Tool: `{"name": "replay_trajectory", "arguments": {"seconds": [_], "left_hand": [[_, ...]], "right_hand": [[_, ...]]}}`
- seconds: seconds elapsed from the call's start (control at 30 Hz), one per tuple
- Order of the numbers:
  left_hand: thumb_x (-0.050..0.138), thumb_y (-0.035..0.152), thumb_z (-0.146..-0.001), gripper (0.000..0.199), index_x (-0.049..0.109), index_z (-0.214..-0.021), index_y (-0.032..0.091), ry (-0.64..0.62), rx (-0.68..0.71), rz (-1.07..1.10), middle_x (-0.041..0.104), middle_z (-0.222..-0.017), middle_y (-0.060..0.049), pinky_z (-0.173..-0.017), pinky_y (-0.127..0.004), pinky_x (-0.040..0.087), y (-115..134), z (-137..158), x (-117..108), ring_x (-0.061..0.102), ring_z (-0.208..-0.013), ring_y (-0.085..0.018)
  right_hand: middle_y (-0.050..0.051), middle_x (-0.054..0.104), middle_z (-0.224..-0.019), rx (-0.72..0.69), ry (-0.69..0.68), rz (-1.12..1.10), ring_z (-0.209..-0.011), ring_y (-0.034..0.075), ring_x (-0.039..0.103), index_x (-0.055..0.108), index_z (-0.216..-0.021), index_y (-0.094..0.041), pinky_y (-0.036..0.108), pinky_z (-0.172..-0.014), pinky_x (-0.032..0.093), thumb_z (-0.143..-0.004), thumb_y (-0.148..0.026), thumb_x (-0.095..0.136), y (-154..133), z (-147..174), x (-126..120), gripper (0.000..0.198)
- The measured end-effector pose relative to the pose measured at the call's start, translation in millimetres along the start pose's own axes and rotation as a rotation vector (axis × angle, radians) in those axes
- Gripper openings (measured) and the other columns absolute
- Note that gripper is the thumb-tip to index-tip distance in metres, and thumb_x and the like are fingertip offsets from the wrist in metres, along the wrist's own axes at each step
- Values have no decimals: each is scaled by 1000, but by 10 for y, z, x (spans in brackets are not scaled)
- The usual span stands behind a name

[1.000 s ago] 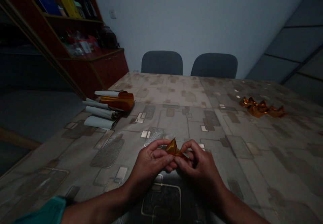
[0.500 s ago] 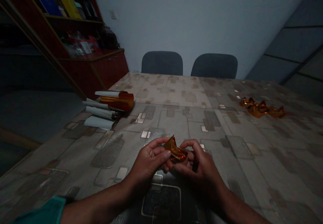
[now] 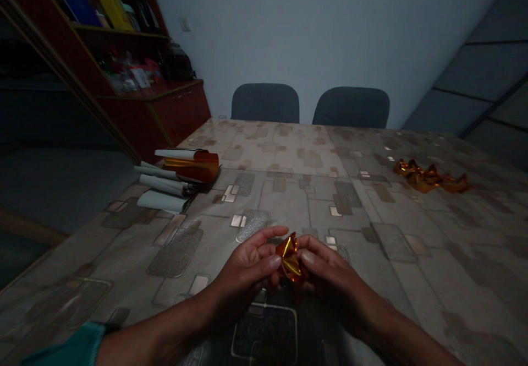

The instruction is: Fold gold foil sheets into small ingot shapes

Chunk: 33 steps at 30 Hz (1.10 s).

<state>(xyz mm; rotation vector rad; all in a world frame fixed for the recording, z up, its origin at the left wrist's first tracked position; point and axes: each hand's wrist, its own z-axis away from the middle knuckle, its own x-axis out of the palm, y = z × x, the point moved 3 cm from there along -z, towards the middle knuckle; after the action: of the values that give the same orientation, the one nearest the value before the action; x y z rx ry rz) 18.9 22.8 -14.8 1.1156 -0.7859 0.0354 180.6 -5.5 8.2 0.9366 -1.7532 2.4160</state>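
Head view: your left hand (image 3: 247, 264) and right hand (image 3: 330, 275) meet low over the table (image 3: 289, 190), both pinched on one small piece of gold foil (image 3: 289, 257), thumbs on top, with the piece held just above the tabletop between them. The step in hand looks like folding or creasing the foil; the next move calls for a firm, even pinch so the slippery sheet keeps its crease. Far right lies a pile of folded pieces (image 3: 429, 176); at left, foil rolls (image 3: 177, 176). Two chairs (image 3: 309, 104) stand beyond.

Crumpled gold foil piece (image 3: 289, 257), shiny, pinched betw. both hands.
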Motion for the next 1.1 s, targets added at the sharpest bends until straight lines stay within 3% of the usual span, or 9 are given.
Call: {"name": "replay_trajectory", "arguments": {"seconds": [0.13, 0.4, 0.53, 0.83, 1.1], "left_hand": [[80, 30, -78, 54, 56, -125, 20, -48, -21, 2, 65, -82, -1, -56, -18, 43, -49, 6, 15, 59, -58, -7], [80, 30, -77, 55, 55, -124, 20, -69, -52, -39, 66, -79, 0, -51, -16, 41, -40, 22, 72, 59, -56, -8], [79, 31, -78, 52, 56, -123, 19, -50, -53, -56, 61, -73, 3, -50, -16, 39, -13, 26, 65, 55, -53, -6], [77, 32, -79, 52, 55, -125, 19, -95, -96, -90, 65, -84, -3, -50, -18, 38, -45, 19, 47, 56, -55, -8], [77, 34, -80, 50, 57, -124, 20, -74, -93, -72, 66, -87, -4, -56, -21, 40, -50, 20, 32, 60, -62, -10]], "right_hand": [[6, 66, -97, 22, 26, -48, -87, 22, 64, 59, -103, -20, 33, -78, 45, -85, -43, 69, 70, -25, 4, 31], [2, 65, -80, 1, 49, -77, -65, 15, 61, 53, -88, -19, 27, -60, 40, -73, -38, 79, 160, -118, -26, 35], [1, 63, -78, 22, 88, -42, -64, 14, 59, 51, -87, -20, 26, -59, 39, -73, -36, 78, 126, -105, -22, 34], [2, 63, -76, 41, 59, -39, -61, 16, 59, 50, -91, -21, 28, -56, 39, -68, -33, 74, 115, -133, 47, 35], [-1, 57, -72, 50, 159, 28, -56, 12, 50, 52, -90, -21, 25, -51, 36, -70, -35, 70, 112, -103, -42, 30]]}}
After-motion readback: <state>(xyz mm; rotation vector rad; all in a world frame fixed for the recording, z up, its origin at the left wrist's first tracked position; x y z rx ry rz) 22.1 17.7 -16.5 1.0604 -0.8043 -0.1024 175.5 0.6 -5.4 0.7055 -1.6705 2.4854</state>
